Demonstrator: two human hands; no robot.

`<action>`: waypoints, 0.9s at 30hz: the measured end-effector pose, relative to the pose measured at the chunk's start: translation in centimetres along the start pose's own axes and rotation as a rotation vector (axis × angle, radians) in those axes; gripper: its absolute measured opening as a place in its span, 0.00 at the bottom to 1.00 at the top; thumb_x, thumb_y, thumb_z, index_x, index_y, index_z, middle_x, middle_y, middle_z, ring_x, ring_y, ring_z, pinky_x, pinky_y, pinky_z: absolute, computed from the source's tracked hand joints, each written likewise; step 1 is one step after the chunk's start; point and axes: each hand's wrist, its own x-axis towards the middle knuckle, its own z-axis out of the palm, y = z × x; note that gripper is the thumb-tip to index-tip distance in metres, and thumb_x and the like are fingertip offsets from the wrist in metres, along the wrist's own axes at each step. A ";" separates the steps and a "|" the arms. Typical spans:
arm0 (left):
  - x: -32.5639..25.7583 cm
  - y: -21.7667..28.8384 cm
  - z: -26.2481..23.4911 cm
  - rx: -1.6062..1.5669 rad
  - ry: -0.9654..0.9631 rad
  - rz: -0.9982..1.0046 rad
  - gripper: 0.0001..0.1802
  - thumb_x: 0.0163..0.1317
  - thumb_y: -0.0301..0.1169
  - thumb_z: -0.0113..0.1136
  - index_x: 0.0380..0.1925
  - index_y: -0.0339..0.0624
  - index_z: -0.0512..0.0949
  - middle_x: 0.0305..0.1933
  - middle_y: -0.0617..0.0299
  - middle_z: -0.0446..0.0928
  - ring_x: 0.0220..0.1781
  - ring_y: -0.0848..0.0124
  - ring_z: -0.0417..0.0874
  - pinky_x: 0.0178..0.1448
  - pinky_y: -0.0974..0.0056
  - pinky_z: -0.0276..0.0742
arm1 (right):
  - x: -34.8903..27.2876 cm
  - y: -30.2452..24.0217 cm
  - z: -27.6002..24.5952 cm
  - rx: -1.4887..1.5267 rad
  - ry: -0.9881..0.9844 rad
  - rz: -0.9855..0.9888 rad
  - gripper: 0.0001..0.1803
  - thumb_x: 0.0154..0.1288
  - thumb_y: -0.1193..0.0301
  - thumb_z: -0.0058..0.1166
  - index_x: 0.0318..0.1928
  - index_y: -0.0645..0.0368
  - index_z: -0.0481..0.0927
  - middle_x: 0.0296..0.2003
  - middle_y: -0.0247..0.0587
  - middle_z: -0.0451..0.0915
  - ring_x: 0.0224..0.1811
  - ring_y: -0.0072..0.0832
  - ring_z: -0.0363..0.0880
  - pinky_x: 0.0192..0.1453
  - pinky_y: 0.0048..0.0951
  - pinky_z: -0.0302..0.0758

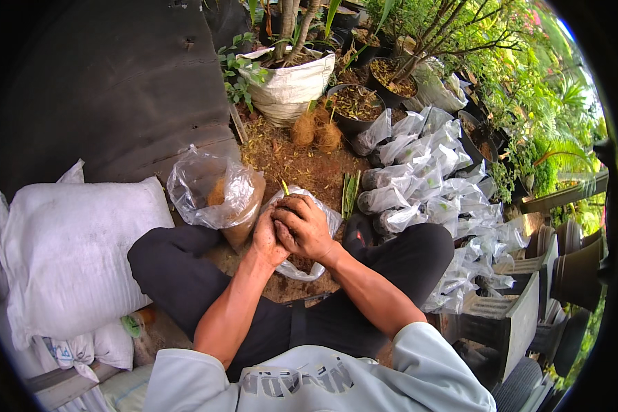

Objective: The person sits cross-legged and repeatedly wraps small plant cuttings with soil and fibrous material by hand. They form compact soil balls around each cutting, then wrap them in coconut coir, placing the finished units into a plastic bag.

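Note:
My left hand [269,237] and my right hand [306,225] are cupped together in front of me, fingers closed around a seedling. Only its short yellow-green shoot [285,187] pokes out above the fingers; its base is hidden. Dark soil smears both hands. Right below them lies an opened whitish plastic bag [314,272] with dark soil inside. Just left of my hands stands a clear plastic bag [248,196] filled with brown fibrous material. Beyond them, several brown fibrous balls [328,137] with green shoots sit on the ground.
Many filled clear plastic bags [408,182] lie in rows at the right. A full white sack [89,250] rests at my left. Potted plants, including one in a white sack [288,89], stand at the far side. Stacked pots [578,275] are at the far right.

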 end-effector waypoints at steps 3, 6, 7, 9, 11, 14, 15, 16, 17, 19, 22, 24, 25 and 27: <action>0.5 -0.1 0.4 0.013 0.000 0.039 0.20 0.78 0.45 0.38 0.53 0.45 0.74 0.53 0.60 0.77 0.57 0.67 0.79 0.63 0.61 0.79 | 0.4 -0.6 0.4 0.093 0.107 0.219 0.13 0.60 0.73 0.61 0.46 0.58 0.81 0.48 0.49 0.78 0.49 0.47 0.78 0.53 0.43 0.76; 0.7 0.2 0.5 -0.059 -0.180 0.078 0.20 0.76 0.46 0.40 0.51 0.46 0.75 0.53 0.58 0.77 0.58 0.63 0.78 0.65 0.55 0.76 | 0.5 -1.4 -0.1 -0.106 -0.004 0.101 0.13 0.62 0.68 0.59 0.47 0.57 0.82 0.50 0.48 0.78 0.52 0.46 0.78 0.55 0.44 0.76; 0.7 0.5 0.5 -0.102 -0.231 0.049 0.20 0.76 0.46 0.41 0.50 0.46 0.75 0.53 0.58 0.77 0.59 0.61 0.78 0.65 0.53 0.75 | 0.6 -1.5 -0.2 -0.169 -0.041 0.033 0.15 0.61 0.65 0.59 0.48 0.55 0.82 0.51 0.46 0.78 0.53 0.46 0.77 0.54 0.44 0.76; 0.5 0.7 0.5 -0.068 -0.221 0.007 0.19 0.76 0.44 0.40 0.49 0.45 0.75 0.50 0.59 0.78 0.56 0.64 0.79 0.62 0.57 0.77 | 0.6 -1.5 -0.4 -0.158 -0.040 -0.032 0.16 0.61 0.66 0.59 0.48 0.55 0.82 0.51 0.45 0.78 0.53 0.46 0.77 0.54 0.44 0.76; 0.1 0.8 0.6 0.023 -0.168 -0.014 0.18 0.77 0.42 0.39 0.49 0.44 0.75 0.48 0.61 0.78 0.51 0.68 0.82 0.56 0.63 0.82 | 0.5 -1.0 -0.5 -0.127 -0.043 -0.083 0.16 0.60 0.66 0.60 0.48 0.55 0.82 0.51 0.45 0.78 0.53 0.46 0.77 0.54 0.44 0.76; -0.1 0.7 0.9 0.066 -0.150 -0.029 0.18 0.77 0.41 0.39 0.49 0.44 0.75 0.47 0.62 0.79 0.49 0.68 0.83 0.53 0.64 0.83 | 0.2 0.1 -0.5 -0.078 -0.017 -0.169 0.17 0.59 0.67 0.61 0.49 0.55 0.82 0.51 0.44 0.79 0.53 0.46 0.77 0.53 0.44 0.77; -0.1 0.7 1.0 0.074 -0.118 -0.017 0.18 0.78 0.42 0.39 0.50 0.44 0.75 0.47 0.62 0.79 0.48 0.68 0.83 0.53 0.64 0.83 | 0.1 0.3 -0.3 -0.052 -0.027 -0.137 0.16 0.58 0.71 0.62 0.48 0.58 0.81 0.49 0.45 0.79 0.51 0.47 0.77 0.52 0.44 0.77; 0.0 0.7 1.2 0.096 -0.032 -0.007 0.18 0.78 0.42 0.39 0.50 0.44 0.75 0.47 0.63 0.79 0.48 0.69 0.83 0.52 0.65 0.84 | 0.1 0.4 -0.2 -0.044 -0.002 -0.027 0.16 0.58 0.72 0.62 0.48 0.59 0.81 0.49 0.46 0.79 0.50 0.48 0.77 0.52 0.44 0.77; 0.1 0.7 1.5 0.058 -0.067 0.027 0.20 0.78 0.45 0.41 0.53 0.44 0.74 0.48 0.61 0.79 0.50 0.68 0.82 0.54 0.62 0.83 | 0.2 0.3 0.0 -0.022 0.049 0.063 0.15 0.57 0.73 0.61 0.47 0.59 0.81 0.48 0.47 0.79 0.49 0.48 0.77 0.52 0.44 0.76; 0.2 0.7 1.8 0.062 -0.017 0.028 0.21 0.78 0.48 0.42 0.53 0.44 0.75 0.49 0.60 0.78 0.52 0.67 0.81 0.57 0.61 0.82 | 0.5 -0.1 0.3 0.039 0.189 0.259 0.13 0.59 0.76 0.60 0.45 0.62 0.80 0.46 0.51 0.78 0.48 0.49 0.77 0.52 0.44 0.75; 0.4 0.5 2.0 -0.023 -0.150 0.012 0.25 0.76 0.53 0.44 0.54 0.44 0.75 0.54 0.58 0.77 0.59 0.65 0.78 0.64 0.57 0.75 | 1.0 -1.5 0.4 0.085 0.269 0.254 0.12 0.61 0.76 0.59 0.46 0.63 0.80 0.45 0.52 0.77 0.50 0.48 0.76 0.55 0.43 0.73; 0.7 0.2 1.7 -0.093 -0.206 -0.012 0.24 0.76 0.52 0.43 0.53 0.44 0.75 0.54 0.57 0.77 0.59 0.63 0.78 0.65 0.55 0.75 | 1.3 -2.3 -0.1 -0.030 0.158 0.165 0.15 0.57 0.71 0.64 0.45 0.59 0.81 0.47 0.49 0.78 0.52 0.49 0.76 0.56 0.47 0.73; 0.7 0.3 1.4 -0.053 -0.273 0.013 0.24 0.76 0.50 0.41 0.53 0.44 0.74 0.54 0.56 0.76 0.59 0.62 0.78 0.66 0.55 0.75 | 1.5 -2.4 -0.5 -0.122 0.094 0.148 0.15 0.56 0.71 0.64 0.45 0.59 0.81 0.46 0.48 0.78 0.51 0.49 0.76 0.56 0.47 0.73; 0.7 0.5 0.8 -0.068 -0.265 -0.027 0.23 0.77 0.47 0.37 0.53 0.44 0.74 0.55 0.55 0.76 0.59 0.62 0.78 0.66 0.54 0.74 | 1.5 -2.3 -1.4 -0.151 0.033 0.024 0.16 0.55 0.70 0.64 0.45 0.58 0.81 0.46 0.48 0.78 0.51 0.49 0.77 0.55 0.47 0.74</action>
